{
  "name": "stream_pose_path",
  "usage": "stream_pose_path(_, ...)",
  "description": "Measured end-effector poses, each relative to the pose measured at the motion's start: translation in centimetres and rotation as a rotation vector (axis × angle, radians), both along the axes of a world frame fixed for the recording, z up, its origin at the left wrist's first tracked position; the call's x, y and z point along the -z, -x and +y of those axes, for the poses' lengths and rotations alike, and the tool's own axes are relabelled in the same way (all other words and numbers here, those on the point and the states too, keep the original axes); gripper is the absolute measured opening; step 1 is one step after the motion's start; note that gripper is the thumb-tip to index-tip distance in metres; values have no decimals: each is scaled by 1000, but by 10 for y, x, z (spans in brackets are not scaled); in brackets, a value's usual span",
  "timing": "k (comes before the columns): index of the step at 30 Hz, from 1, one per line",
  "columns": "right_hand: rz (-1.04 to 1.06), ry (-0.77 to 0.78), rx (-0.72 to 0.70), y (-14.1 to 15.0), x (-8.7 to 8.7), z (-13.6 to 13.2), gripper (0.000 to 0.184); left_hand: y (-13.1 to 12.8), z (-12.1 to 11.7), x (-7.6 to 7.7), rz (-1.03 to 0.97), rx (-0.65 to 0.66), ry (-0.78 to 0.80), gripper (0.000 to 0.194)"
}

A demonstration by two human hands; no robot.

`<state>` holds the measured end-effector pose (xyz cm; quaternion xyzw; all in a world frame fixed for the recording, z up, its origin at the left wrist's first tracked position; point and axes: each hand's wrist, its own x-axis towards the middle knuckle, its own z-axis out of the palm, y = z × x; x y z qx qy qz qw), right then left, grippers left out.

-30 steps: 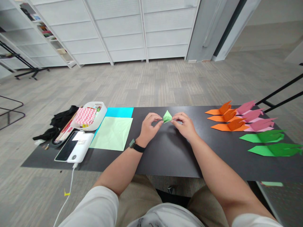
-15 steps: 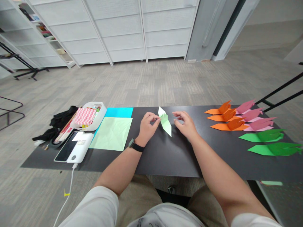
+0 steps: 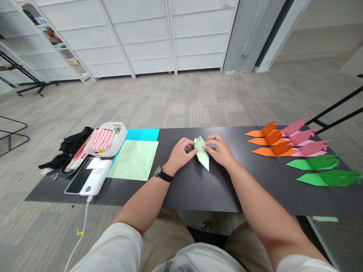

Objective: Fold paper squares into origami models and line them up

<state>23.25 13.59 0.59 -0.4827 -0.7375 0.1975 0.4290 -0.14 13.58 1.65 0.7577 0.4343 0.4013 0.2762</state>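
Note:
A partly folded light green origami piece [image 3: 202, 155] is held between my two hands above the dark table [image 3: 195, 192]. It has a long pointed lower end and a narrow split tip at the top. My left hand [image 3: 182, 153] pinches its left edge between thumb and fingers. On the other side, my right hand [image 3: 218, 150] pinches the right edge near the middle. To the left lies a flat light green paper sheet [image 3: 136, 160], partly over a blue sheet [image 3: 144, 134].
Folded paper cranes stand at the right: orange [image 3: 273, 150], pink [image 3: 309, 149] and green [image 3: 326, 178]. At the left are a white basket [image 3: 123, 136] with a pink-patterned packet [image 3: 101, 139], a phone [image 3: 81, 176], a white power bank [image 3: 98, 179] with a cable, and black cloth [image 3: 75, 143].
My right hand has moved left and taken hold of the light green origami piece. The piece has turned and shifted slightly right and toward me; its upper flaps now lie closer together.

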Motion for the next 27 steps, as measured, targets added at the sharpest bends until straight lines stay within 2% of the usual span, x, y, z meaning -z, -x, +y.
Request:
stream_pose_path(4, -35, 28, -5, 2, -1, -2, 7, 2, 3, 3, 122, -3, -43, 14)
stream_pose_path(8, -93, 38, 0, 4, -3, -3, 22, 6, 11, 6, 282, -120, -91, 17)
stream_pose_path(11, -168, 56, -68, 5, -4, -5, 16, 7, 13, 7, 369, -174, -82, 15)
stream_pose_path(13, -234, 80, -106, 7, -3, -6, 18, 6, 11, 6, 407, -132, -78, 12)
stream_pose_path(15, -298, 103, -101, 8, -3, -8, 22, 3, 7, 4, 423, -25, -80, 10)
stream_pose_path(18, -351, 115, -68, 9, -3, -8, 24, 1, 1, 1, 408, 148, -96, 14)
stream_pose_path(20, -355, 103, -53, 7, -3, -6, 21, 0, 0, 0, 385, 201, -99, 16)
stream_pose_path(22, -337, 81, -23, 5, -2, -4, 22, 1, 1, -1, 345, 179, -90, 11)
stream_pose_path(24, -278, 64, 17, 4, -1, -3, 22, 2, 3, 0, 272, 93, -74, 6)
stream_pose_path(27, -109, 116, 36, 4, -2, -3, 21, 2, 4, 0, 102, 8, -8, 16)
